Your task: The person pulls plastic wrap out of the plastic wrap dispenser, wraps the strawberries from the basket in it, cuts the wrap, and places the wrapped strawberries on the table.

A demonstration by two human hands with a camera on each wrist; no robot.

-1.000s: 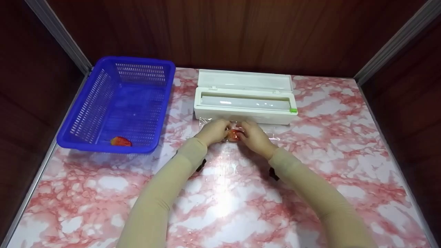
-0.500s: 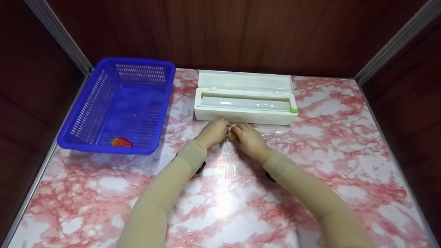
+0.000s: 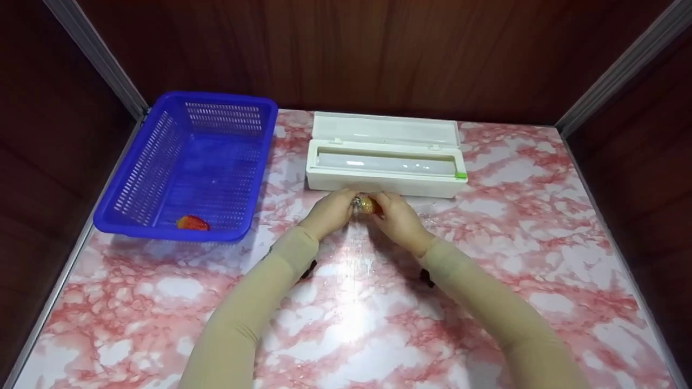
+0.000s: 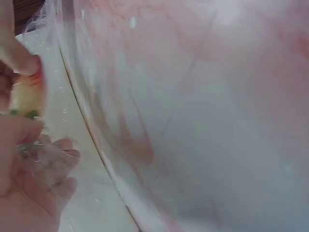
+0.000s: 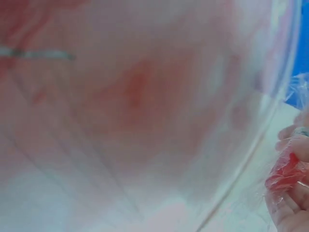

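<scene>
A strawberry (image 3: 368, 205) with a red tip, a yellowish upper part and green leaves sits in clear cling film (image 4: 46, 157) between both hands. My left hand (image 3: 330, 212) pinches its leafy end, where the film is bunched up, as the left wrist view shows. From the other side, my right hand (image 3: 401, 221) grips the red end between thumb and fingers. In the right wrist view, shiny film creases cover the red flesh. Both hands are just in front of a white cling film dispenser (image 3: 386, 186), whose lid (image 3: 385, 129) stands open with the film roll (image 3: 385, 163) inside.
At the back left stands a blue plastic basket (image 3: 250, 208) with slotted sides. Another strawberry (image 3: 193, 222) lies in its near end. A green slider (image 3: 460, 175) sits at the dispenser's right end. Dark wood-look panels (image 3: 357, 59) enclose the marbled tabletop (image 3: 324, 335).
The strawberry has been turned between the hands, so its yellowish part now faces up instead of its red side. The film that was spread beside it has been drawn in around it.
</scene>
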